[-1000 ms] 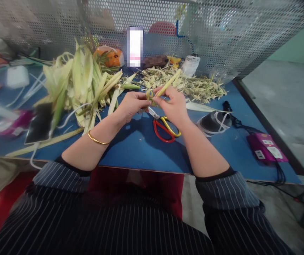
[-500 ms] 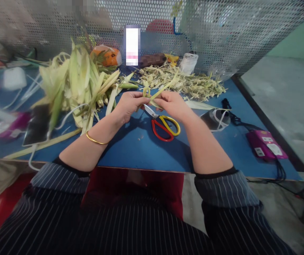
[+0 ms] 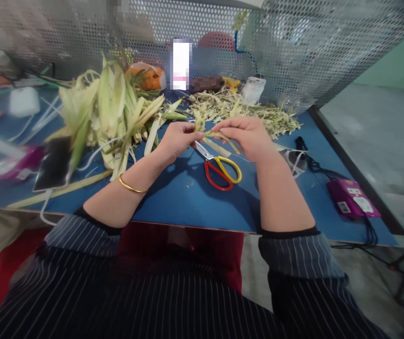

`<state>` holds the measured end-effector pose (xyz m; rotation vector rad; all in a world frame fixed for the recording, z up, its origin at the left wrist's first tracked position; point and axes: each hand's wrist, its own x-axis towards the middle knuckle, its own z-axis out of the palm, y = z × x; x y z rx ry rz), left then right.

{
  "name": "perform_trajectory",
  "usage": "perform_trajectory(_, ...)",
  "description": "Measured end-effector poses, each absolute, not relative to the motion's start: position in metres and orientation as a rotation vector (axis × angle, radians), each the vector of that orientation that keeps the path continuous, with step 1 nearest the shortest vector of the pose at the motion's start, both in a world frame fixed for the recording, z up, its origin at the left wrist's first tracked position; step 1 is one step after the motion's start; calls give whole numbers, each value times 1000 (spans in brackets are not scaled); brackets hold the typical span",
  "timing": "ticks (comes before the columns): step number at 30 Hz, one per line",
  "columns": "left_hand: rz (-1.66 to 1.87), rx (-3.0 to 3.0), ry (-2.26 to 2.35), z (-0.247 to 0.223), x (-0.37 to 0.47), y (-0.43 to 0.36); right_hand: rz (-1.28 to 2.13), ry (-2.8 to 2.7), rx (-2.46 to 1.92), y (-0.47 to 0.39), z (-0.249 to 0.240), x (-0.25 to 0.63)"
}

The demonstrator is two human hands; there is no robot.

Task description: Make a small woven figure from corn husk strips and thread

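Observation:
Between my hands is a small looped piece of corn husk [image 3: 199,123], pale green, with strips trailing to the right. My left hand [image 3: 179,140] pinches its base between thumb and fingers. My right hand [image 3: 247,134] has its fingers closed on a husk strip [image 3: 230,141] at the piece's right side. Scissors [image 3: 219,168] with one red and one yellow handle lie on the blue table [image 3: 187,207] just below the hands, their blade tips hidden near my left fingers.
A big pile of corn husks [image 3: 113,101] is at the left, husk scraps [image 3: 275,117] at the back. A phone [image 3: 54,162] with a white cable lies left; a purple power strip [image 3: 352,198] sits right. A mesh panel [image 3: 209,23] stands behind.
My right hand has moved slightly right and up, away from my left. The strip that pointed up to the right now hangs down to the right. The view has shifted a little.

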<state>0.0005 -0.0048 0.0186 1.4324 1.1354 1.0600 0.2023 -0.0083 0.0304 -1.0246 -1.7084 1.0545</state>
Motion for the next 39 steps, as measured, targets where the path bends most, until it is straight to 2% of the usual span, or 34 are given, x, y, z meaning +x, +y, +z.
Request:
perform_trajectory(3, 1067, 1433, 1142, 20, 2, -7, 1207, -1616, -1014, -9, 29, 201)
perform_trajectory(10, 1091, 1469, 1111, 17, 4, -9, 768, -1550, -1121, -7, 17, 182)
perform_trajectory(23, 1165, 1447, 1180, 17, 5, -9, 688, -1659, -1249, -14, 18, 175)
perform_trajectory(39, 1181, 1719, 1256, -3, 3, -1, 283, -1894, -1343, -16, 15, 174)
